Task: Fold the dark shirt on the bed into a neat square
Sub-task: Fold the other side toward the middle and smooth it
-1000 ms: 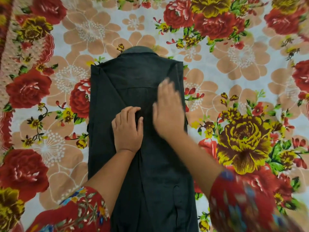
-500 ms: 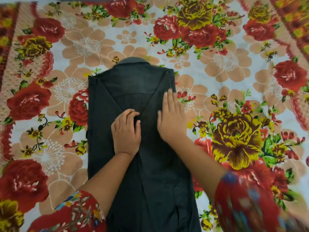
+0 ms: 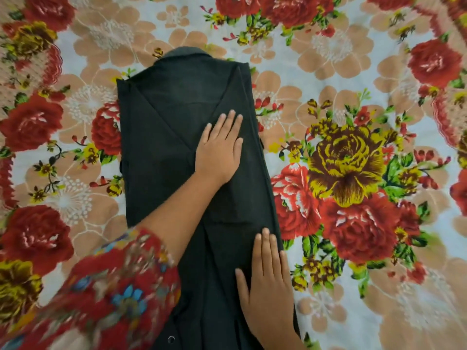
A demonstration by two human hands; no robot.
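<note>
Floral bedsheet [image 3: 353, 72] fills the frame. Left hand [image 3: 218, 147] lies flat at centre, fingers straight and close together, pressing the shirt [image 3: 164, 147] where a folded-in side crosses it. Its arm enters from the lower left in a red sleeve [image 3: 113, 286]. Right hand [image 3: 267, 286] is flat too, fingers together, on the shirt's right edge at lower centre. The shirt runs as a narrow strip from the collar [image 3: 187, 53] at upper centre down past the bottom edge. The next fold probably follows that long axis, hem toward collar, and the right hand sits nearer the hem.
</note>
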